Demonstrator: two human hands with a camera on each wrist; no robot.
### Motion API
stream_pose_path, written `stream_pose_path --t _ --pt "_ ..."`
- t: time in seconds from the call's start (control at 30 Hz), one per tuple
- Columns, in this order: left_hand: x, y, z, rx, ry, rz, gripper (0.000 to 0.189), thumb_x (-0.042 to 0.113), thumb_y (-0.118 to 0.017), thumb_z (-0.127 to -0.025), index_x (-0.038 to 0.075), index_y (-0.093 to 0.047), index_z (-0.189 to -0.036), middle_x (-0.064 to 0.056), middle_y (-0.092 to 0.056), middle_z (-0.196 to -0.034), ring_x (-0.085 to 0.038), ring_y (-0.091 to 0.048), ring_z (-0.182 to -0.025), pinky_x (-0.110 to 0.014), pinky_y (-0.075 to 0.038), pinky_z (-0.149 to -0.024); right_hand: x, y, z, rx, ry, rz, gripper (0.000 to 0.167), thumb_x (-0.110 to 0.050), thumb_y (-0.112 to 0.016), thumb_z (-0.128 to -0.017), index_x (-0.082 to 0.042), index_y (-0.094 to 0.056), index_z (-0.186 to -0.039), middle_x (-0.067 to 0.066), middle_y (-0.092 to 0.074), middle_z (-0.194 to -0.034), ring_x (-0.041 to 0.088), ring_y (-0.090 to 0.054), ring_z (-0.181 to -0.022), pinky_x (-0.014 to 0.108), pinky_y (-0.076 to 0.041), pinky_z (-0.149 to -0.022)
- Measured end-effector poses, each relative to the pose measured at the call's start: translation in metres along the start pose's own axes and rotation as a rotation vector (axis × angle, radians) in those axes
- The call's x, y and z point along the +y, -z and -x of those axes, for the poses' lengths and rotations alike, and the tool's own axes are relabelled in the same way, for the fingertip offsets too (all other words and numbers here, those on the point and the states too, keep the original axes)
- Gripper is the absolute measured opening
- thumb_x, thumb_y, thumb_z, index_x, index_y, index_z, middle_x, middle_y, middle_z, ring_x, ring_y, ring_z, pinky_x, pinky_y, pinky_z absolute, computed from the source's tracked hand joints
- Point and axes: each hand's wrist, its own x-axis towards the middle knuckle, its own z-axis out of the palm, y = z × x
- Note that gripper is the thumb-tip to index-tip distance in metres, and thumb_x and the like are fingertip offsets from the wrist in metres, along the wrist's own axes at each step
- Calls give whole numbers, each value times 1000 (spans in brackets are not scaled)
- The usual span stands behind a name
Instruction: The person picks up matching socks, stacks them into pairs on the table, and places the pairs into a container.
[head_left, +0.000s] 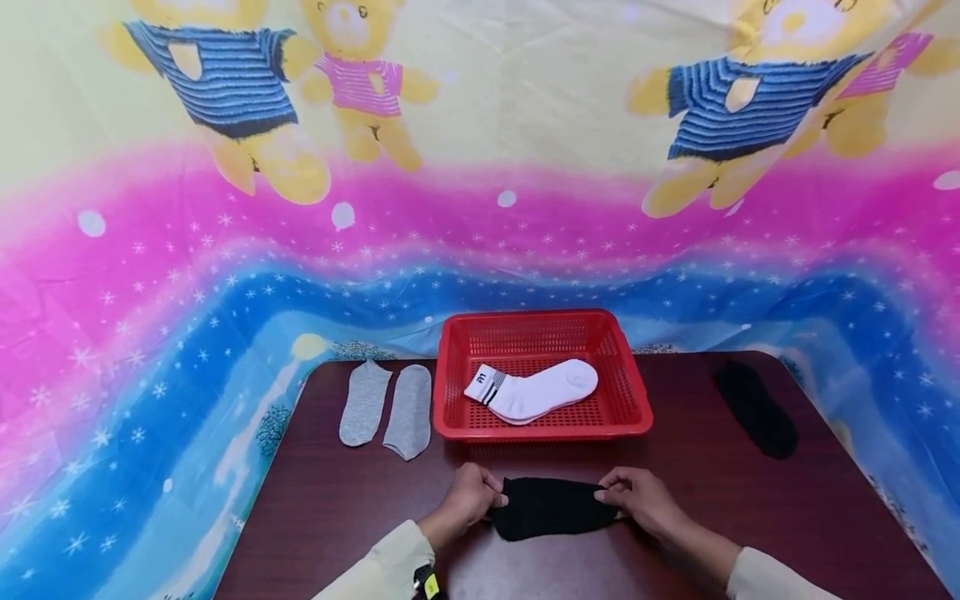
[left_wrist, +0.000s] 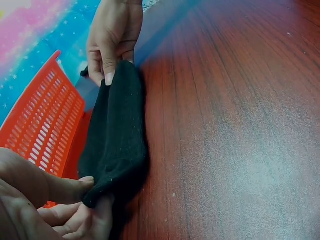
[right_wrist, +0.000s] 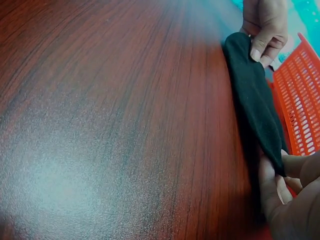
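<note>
A black sock (head_left: 555, 507) is stretched sideways between both hands, just in front of the red basket. At its left end my left hand (head_left: 472, 493) pinches the fabric between thumb and fingers. My right hand (head_left: 643, 498) pinches the other end the same way. In the left wrist view the sock (left_wrist: 117, 125) looks slightly raised off the table, with a fold running along it. The right wrist view shows the sock (right_wrist: 255, 95) hanging between the two hands too. Fingers beneath the fabric are partly hidden.
A red plastic basket (head_left: 542, 433) stands at the back middle with white socks (head_left: 543, 392) inside. Two grey socks (head_left: 365, 404) lie to its left on the dark wooden table (head_left: 330, 517). Another black sock (head_left: 756, 408) lies at the far right. A patterned cloth (head_left: 487, 208) hangs behind.
</note>
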Motion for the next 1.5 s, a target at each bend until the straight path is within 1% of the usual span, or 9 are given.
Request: stream_pose_path --t 0.23,0.47,0.63,0.8,0.93,1.03,1.27,1.37,1.5 --pt "0 -3 -7 42 -10 -19 12 -8 -79 -77 -1 -70 -76 -1 -62 -70 -11 -56 -61 -25 -47 -52 -3 6 -3 7 0 0 21 -9 -73 -93 9 -68 -103 10 -70 -85 19 -64 -69 33 -59 -61" --pt "-2 -5 -9 62 -33 -68 14 -9 -80 -75 -1 -69 -79 -3 -67 -67 -9 -59 -63 -24 -48 -56 -1 4 -5 30 -15 35 20 -11 -75 -91 5 -70 -102 9 -71 -86 18 -65 -71 32 -59 -62" --pt "-3 -5 -10 69 -83 -111 15 -9 -80 -74 -1 -69 -79 -4 -68 -67 -8 -58 -62 -24 -49 -55 -3 2 -8 54 -19 69 19 -11 -77 -90 2 -71 -101 7 -70 -87 17 -63 -74 32 -58 -61" --pt "-3 -6 -8 68 -128 -151 17 -9 -80 -73 0 -67 -78 0 -62 -64 -7 -54 -60 -23 -47 -54 -5 -1 -9 101 -47 111 17 -11 -80 -86 -2 -73 -99 4 -68 -85 16 -61 -74 28 -52 -60" --pt "-3 -6 -6 84 -200 -215 18 -9 -80 -71 1 -66 -75 4 -57 -60 -4 -49 -59 -21 -44 -56 -4 -3 -9 116 -54 126 16 -10 -81 -85 -3 -73 -97 3 -67 -83 15 -59 -73 25 -48 -60" --pt "-2 -6 -4 95 -233 -249 18 -9 -80 -70 1 -65 -74 5 -55 -61 -4 -47 -59 -21 -44 -57 -3 -4 -9 125 -50 127 17 -10 -81 -84 -3 -73 -97 3 -67 -82 14 -58 -71 25 -48 -59" --pt "0 -4 -3 101 -247 -293 20 -9 -80 -68 1 -64 -74 4 -54 -65 -6 -48 -63 -22 -44 -59 -4 -6 -8 166 -67 157 17 -14 -82 -84 -5 -71 -93 2 -68 -79 11 -59 -69 24 -50 -59" --pt "-1 -1 -3 99 -280 -320 21 -6 -81 -71 2 -62 -72 5 -51 -65 -6 -46 -62 -22 -42 -58 -4 -4 -7 175 -73 163 19 -17 -82 -86 -5 -69 -93 2 -67 -79 11 -58 -69 24 -49 -59" --pt "1 4 -3 83 -307 -371 23 -1 -80 -78 5 -59 -70 6 -48 -64 -5 -43 -62 -22 -39 -57 -3 2 -6 184 -90 156 21 -21 -80 -88 -5 -69 -95 2 -66 -80 12 -58 -70 24 -50 -60"
